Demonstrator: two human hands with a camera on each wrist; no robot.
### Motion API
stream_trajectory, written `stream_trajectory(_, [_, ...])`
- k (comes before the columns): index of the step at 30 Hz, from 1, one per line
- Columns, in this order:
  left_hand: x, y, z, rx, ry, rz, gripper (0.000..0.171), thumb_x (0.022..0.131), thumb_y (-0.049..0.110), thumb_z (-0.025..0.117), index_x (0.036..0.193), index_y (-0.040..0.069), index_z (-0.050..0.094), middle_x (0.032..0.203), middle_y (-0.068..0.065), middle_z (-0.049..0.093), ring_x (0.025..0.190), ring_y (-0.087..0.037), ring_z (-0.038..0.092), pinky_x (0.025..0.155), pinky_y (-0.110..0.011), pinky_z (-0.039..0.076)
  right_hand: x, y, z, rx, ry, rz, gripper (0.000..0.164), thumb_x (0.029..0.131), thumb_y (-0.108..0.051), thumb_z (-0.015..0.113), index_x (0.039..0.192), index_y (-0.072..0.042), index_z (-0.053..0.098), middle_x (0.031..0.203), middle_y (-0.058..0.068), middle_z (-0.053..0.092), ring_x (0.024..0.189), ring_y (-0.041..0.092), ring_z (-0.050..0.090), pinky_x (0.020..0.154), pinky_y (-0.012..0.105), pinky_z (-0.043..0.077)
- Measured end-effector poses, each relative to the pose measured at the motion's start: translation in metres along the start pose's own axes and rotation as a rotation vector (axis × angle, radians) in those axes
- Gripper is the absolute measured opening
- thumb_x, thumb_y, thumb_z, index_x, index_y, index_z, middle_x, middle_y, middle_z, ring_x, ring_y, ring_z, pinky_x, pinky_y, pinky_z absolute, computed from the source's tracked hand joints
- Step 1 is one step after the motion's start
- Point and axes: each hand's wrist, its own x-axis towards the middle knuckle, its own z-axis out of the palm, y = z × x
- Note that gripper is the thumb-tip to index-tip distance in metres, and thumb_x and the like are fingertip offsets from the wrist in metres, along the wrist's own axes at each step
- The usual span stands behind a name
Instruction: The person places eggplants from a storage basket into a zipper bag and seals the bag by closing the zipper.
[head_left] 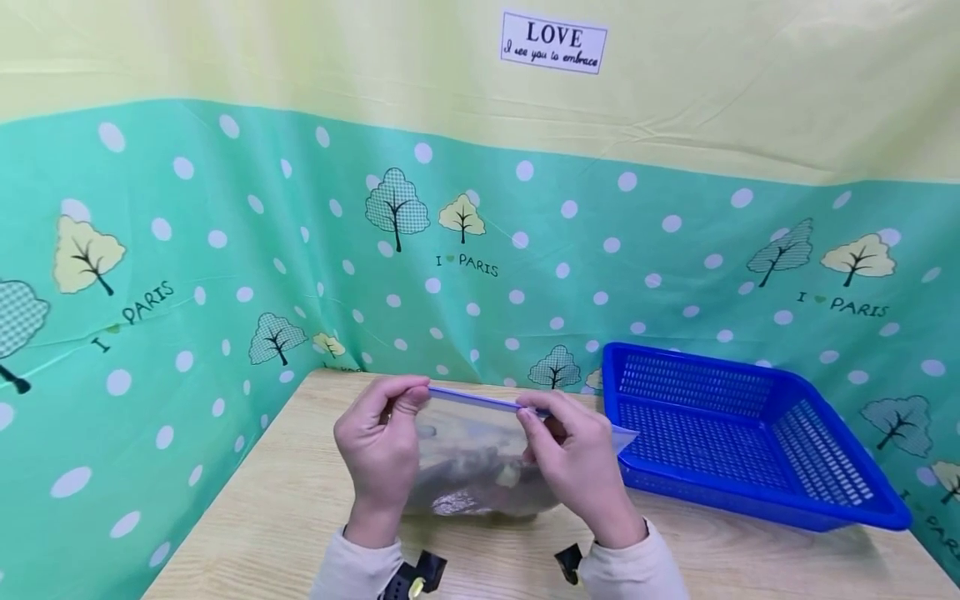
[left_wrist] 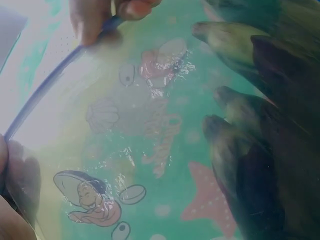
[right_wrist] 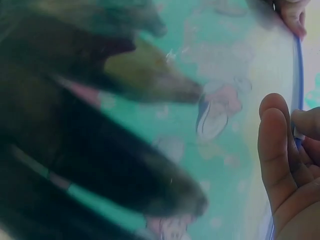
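Note:
A clear zip bag [head_left: 468, 433] with a blue zip strip [head_left: 476, 398] along its top stands between both hands over the table. My left hand [head_left: 381, 446] pinches the left end of the strip between thumb and forefinger. Farther right on the strip, my right hand [head_left: 579, 454] pinches it at a small whitish slider [right_wrist: 298, 134], partly hidden by the fingers. The bag's right corner juts out past that hand. Inside lie several long dark eggplants [left_wrist: 250, 185] with paler greenish stem ends, blurred through the plastic. Cartoon prints and a starfish show on the bag.
At the right of the wooden table [head_left: 270, 500] sits a blue plastic basket [head_left: 697, 446] with perforated walls, just beyond the bag's right corner. A green and yellow curtain [head_left: 465, 325] printed with trees and dots closes off the back and sides.

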Motion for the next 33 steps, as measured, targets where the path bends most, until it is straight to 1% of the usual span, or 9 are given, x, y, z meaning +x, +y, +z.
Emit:
stream_trajectory(5, [0.002, -0.002, -0.004, 0.01, 0.033, -0.026, 0.012, 0.08, -0.021, 0.069, 0.083, -0.009, 0.072, 0.075, -0.02, 0.069, 0.069, -0.008, 0.067, 0.066, -0.02, 0.056, -0.002, 0.007, -0.006, -0.03, -0.002, 0.023, 0.021, 0.091, 0.006, 0.069, 0.105, -0.01, 0.072, 0.076, -0.003, 0.062, 0.053, 0.003, 0.059, 0.043, 0.018, 0.045])
stream_trajectory(9, [0.005, -0.004, -0.008, 0.01, 0.068, -0.044, 0.011, 0.08, -0.021, 0.069, 0.082, -0.011, 0.071, 0.074, -0.021, 0.069, 0.068, -0.007, 0.067, 0.065, -0.02, 0.056, -0.001, 0.012, -0.009, -0.04, 0.001, 0.015, 0.021, 0.091, 0.006, 0.07, 0.105, -0.009, 0.072, 0.078, -0.001, 0.064, 0.052, 0.006, 0.061, 0.045, 0.019, 0.047])
stream_trajectory(12, [0.006, -0.006, -0.011, 0.014, 0.094, -0.055, 0.009, 0.08, -0.021, 0.069, 0.081, -0.013, 0.07, 0.073, -0.018, 0.069, 0.067, -0.007, 0.066, 0.064, -0.019, 0.055, -0.001, 0.016, -0.012, -0.034, 0.001, 0.023, 0.021, 0.091, 0.007, 0.069, 0.104, -0.009, 0.072, 0.079, 0.001, 0.064, 0.053, 0.007, 0.062, 0.048, 0.02, 0.05])
stream_trajectory(16, [0.008, -0.008, -0.015, 0.019, 0.119, -0.067, 0.007, 0.08, -0.021, 0.07, 0.081, -0.014, 0.07, 0.073, -0.015, 0.069, 0.065, -0.007, 0.066, 0.063, -0.019, 0.055, -0.001, 0.021, -0.016, -0.047, 0.001, 0.036, 0.022, 0.09, 0.008, 0.069, 0.103, -0.009, 0.072, 0.077, 0.002, 0.064, 0.055, 0.005, 0.061, 0.05, 0.02, 0.052])
stream_trajectory(22, [0.013, -0.012, -0.022, 0.036, 0.15, -0.078, 0.005, 0.081, -0.02, 0.07, 0.082, -0.015, 0.069, 0.073, -0.01, 0.071, 0.064, -0.007, 0.066, 0.063, -0.019, 0.055, -0.001, 0.031, -0.021, -0.092, 0.01, 0.073, 0.02, 0.088, 0.01, 0.071, 0.101, -0.006, 0.072, 0.077, 0.005, 0.066, 0.054, 0.004, 0.061, 0.048, 0.021, 0.051])
stream_trajectory(26, [0.015, -0.014, -0.026, 0.036, 0.166, -0.086, 0.004, 0.082, -0.02, 0.069, 0.083, -0.016, 0.069, 0.074, -0.008, 0.071, 0.064, -0.007, 0.066, 0.064, -0.019, 0.055, -0.001, 0.035, -0.023, -0.108, -0.005, 0.107, 0.018, 0.089, 0.009, 0.07, 0.101, -0.005, 0.072, 0.078, 0.004, 0.065, 0.053, 0.004, 0.06, 0.047, 0.022, 0.051])
stream_trajectory(29, [0.016, -0.015, -0.029, 0.05, 0.181, -0.088, 0.004, 0.082, -0.02, 0.069, 0.082, -0.015, 0.069, 0.075, -0.008, 0.071, 0.064, -0.007, 0.066, 0.064, -0.018, 0.055, -0.001, 0.037, -0.028, -0.135, -0.008, 0.121, 0.017, 0.089, 0.008, 0.07, 0.101, -0.004, 0.071, 0.079, 0.003, 0.065, 0.053, 0.006, 0.06, 0.045, 0.022, 0.05])
stream_trajectory(33, [0.018, -0.016, -0.032, 0.052, 0.207, -0.1, 0.004, 0.082, -0.019, 0.07, 0.082, -0.015, 0.07, 0.075, -0.006, 0.071, 0.064, -0.007, 0.067, 0.063, -0.018, 0.054, -0.002, 0.042, -0.037, -0.205, 0.018, 0.153, 0.018, 0.088, 0.009, 0.071, 0.099, -0.006, 0.072, 0.081, 0.002, 0.067, 0.052, 0.006, 0.06, 0.045, 0.021, 0.05])
